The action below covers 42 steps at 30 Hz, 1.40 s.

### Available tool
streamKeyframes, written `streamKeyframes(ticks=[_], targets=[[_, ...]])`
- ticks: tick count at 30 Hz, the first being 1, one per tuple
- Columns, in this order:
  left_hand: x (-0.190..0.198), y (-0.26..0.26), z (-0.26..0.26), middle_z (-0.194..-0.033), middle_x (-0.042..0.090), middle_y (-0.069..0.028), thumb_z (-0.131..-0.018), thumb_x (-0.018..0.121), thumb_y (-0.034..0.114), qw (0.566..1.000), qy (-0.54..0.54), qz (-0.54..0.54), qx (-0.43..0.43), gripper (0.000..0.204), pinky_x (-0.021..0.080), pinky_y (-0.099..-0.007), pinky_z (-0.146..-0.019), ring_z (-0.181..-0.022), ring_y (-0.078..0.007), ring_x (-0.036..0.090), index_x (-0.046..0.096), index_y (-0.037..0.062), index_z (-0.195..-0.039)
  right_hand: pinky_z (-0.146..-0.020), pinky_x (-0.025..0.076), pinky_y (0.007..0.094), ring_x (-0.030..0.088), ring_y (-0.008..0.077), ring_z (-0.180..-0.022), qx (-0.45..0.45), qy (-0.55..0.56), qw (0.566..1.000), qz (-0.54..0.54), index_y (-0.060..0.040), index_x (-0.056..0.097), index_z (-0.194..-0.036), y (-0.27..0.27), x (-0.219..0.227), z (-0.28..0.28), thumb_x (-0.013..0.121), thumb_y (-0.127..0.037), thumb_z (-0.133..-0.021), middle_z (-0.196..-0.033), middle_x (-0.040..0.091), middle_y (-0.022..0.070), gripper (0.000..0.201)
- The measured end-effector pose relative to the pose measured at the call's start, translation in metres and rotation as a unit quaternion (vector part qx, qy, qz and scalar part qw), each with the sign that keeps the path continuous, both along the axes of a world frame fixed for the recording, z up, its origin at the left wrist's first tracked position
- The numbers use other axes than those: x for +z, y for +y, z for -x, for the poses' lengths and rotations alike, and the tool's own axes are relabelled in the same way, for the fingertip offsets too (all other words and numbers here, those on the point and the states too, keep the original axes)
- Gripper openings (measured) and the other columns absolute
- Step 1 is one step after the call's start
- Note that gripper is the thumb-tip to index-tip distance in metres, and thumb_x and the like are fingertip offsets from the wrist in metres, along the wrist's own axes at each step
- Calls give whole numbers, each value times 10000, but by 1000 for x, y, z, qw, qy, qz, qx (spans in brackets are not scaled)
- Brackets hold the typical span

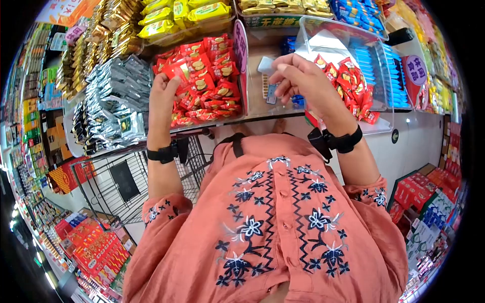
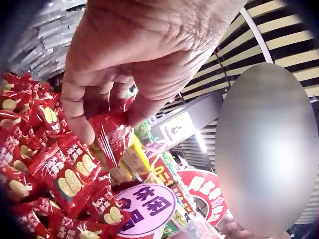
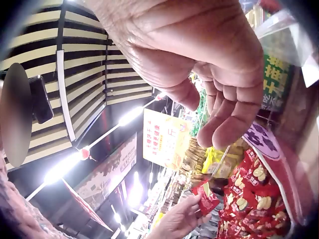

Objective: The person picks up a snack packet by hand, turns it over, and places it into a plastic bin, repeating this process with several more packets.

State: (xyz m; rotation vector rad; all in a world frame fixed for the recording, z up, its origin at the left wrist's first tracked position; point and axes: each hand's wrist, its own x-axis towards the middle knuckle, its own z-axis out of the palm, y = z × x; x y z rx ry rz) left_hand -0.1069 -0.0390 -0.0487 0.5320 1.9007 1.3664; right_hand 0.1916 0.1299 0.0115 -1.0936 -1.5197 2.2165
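Note:
My left hand (image 1: pixel 162 101) pinches a red snack packet (image 2: pixel 112 135) between thumb and fingers, over a bin of similar red packets (image 1: pixel 217 95). The left wrist view shows biscuit-like pictures on the packets (image 2: pixel 70 180) below. My right hand (image 1: pixel 312 86) has nothing between its loosely bent fingers, as the right wrist view shows. It hovers between that bin and a clear plastic container (image 1: pixel 382 76), where more red packets (image 1: pixel 348 83) lie. In the head view, a pale card-like item (image 1: pixel 265 65) shows beside its fingertips.
Silver packets (image 1: pixel 113 91) fill the bin at left, with yellow packets (image 1: pixel 184 15) behind. Blue packets (image 1: pixel 396 70) stand to the right. A purple oval sign (image 1: pixel 241 45) rises at the red bin's right side. Below the counter stands a wire cart (image 1: pixel 146 177).

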Motion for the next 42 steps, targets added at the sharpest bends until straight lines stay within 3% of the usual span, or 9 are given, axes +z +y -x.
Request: streamKeyframes(ticks=[6,13,19,22,26,32,36,37,42], targets=[[-38,-28,-9,-798,557,30,-954,640,224,989,110,93,-19,366,364,-201,-445,-546,-42,460,545,11,-1236,-634,547,272,659,137,-743,27,-14,999,-17,-23,575,-1146,-8,3,3,551,-263,-993,-974,664,92,286],[0,-23,-33,-921,609,-10,-996,568,315,994,-79,62,-39,414,430,-215,-515,-650,-83,553,555,49,-1314,-622,554,264,659,134,-732,41,-7,999,-11,-23,575,-1168,-4,-3,0,544,-246,-1000,-963,665,85,282],[-20,10,-43,-938,647,-72,-983,597,213,986,-162,-26,-31,445,468,-221,-558,-772,-122,639,509,-28,-1346,-624,552,275,660,141,-738,55,3,998,-7,-24,575,-1146,-3,-1,-3,554,-262,-1002,-980,666,94,279],[-18,5,-34,-906,654,-68,-969,612,189,994,-73,23,-83,477,473,-213,-555,-702,-123,635,480,-35,-1368,-637,550,283,660,149,-748,48,-9,999,1,-24,575,-1140,-2,3,-10,558,-265,-998,-979,665,97,280],[-19,3,-1,-822,642,-32,-968,629,238,997,34,35,53,396,446,-209,-508,-585,-86,580,564,-14,-1267,-649,542,280,656,150,-758,41,-13,999,14,-18,572,-1160,3,1,-20,567,-271,-995,-978,662,100,302],[-16,22,69,-806,665,-27,-969,639,281,966,221,133,0,322,440,-235,-481,-610,-55,593,637,38,-1180,-643,544,278,658,143,-763,49,6,999,6,-23,571,-1164,1,2,-17,552,-253,-1000,-976,659,96,283],[-40,42,104,-989,718,-206,-926,652,376,840,473,256,-74,411,534,-432,-776,-907,-361,698,628,67,-1195,-633,545,277,660,140,-764,52,-3,999,-7,-23,570,-1160,-4,7,-13,551,-252,-1002,-971,661,94,278],[-41,48,106,-1064,697,-242,-910,650,392,857,433,269,-73,412,491,-480,-888,-1046,-448,636,632,86,-1184,-633,546,277,660,140,-762,49,-6,999,-8,-23,569,-1160,-5,7,-13,550,-252,-1002,-967,662,93,278],[-63,66,125,-1111,680,-264,-916,619,396,857,417,282,-108,420,487,-485,-918,-1084,-436,631,622,55,-1162,-637,542,272,655,137,-755,20,-16,1000,-10,-24,568,-1158,-12,11,-18,550,-255,-1003,-953,665,83,278]])
